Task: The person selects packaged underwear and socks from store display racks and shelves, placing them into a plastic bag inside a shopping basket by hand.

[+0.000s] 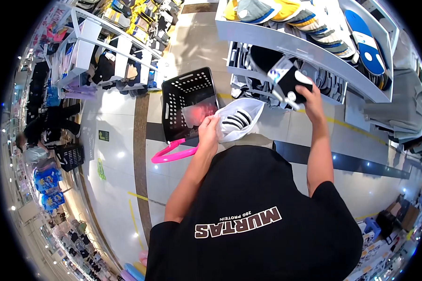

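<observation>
My left hand point(209, 129) is closed on the edge of a white plastic bag point(229, 133). The bag's mouth gapes, and black-and-white striped items point(236, 121) show inside; their kind is unclear. Out to the right, at the shelf front, my right hand point(310, 99) grips what look like black socks point(291, 78) with white patches and a shiny label. These socks are apart from the bag. Just left of the bag, a black shopping basket point(169, 117) with a pink handle point(176, 154) holds a clear packet with something red.
A white shelf unit point(286, 40) with rows of grey, yellow and blue socks point(314, 28) stands ahead on the right. Clothing racks point(103, 65) line the left. Another person point(51, 124) is at far left near a second black basket point(69, 157). Tiled floor point(117, 140) lies between.
</observation>
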A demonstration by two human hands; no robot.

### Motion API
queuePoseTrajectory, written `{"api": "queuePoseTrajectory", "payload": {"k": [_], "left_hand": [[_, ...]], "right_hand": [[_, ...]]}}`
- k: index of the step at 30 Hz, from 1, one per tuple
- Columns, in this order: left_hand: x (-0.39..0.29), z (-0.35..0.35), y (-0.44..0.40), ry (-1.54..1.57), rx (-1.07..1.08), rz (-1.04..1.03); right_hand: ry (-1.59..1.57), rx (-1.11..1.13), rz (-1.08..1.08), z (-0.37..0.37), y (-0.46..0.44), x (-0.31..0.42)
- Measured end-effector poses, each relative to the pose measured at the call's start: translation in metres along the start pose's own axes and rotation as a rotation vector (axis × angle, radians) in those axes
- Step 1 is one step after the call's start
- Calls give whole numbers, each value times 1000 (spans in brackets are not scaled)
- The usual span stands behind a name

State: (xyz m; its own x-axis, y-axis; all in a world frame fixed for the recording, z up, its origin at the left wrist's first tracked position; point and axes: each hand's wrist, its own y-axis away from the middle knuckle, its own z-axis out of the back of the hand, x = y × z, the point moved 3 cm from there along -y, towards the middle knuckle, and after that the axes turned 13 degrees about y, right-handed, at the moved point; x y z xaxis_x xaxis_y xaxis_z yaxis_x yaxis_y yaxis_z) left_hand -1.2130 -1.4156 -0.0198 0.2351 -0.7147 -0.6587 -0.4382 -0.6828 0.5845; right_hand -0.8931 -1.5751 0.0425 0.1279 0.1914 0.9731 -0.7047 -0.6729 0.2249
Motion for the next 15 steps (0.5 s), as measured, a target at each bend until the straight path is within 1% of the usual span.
{"api": "queuePoseTrajectory", "payload": {"k": [2, 6, 8, 10, 12, 13, 15], "left_hand": [[2, -2, -2, -33, -8, -26], [3, -9, -6, -80, -18, -9], [4, -16, -7, -86, 0, -29], [1, -28, -2, -112, 27, -70], [-1, -40, 6, -153, 68, -131], [-2, -44, 8, -200, 67, -173], [-8, -47, 12, -326, 93, -170]], "right_hand": [[90, 151, 34, 7, 22, 4], [287, 487, -22, 14, 45, 16], [355, 575, -60, 2, 47, 22], [430, 654, 26, -14, 42, 23], [451, 725, 6, -29, 31, 15], [490, 746, -30, -36, 25, 12], [612, 799, 34, -52, 16, 18]]}}
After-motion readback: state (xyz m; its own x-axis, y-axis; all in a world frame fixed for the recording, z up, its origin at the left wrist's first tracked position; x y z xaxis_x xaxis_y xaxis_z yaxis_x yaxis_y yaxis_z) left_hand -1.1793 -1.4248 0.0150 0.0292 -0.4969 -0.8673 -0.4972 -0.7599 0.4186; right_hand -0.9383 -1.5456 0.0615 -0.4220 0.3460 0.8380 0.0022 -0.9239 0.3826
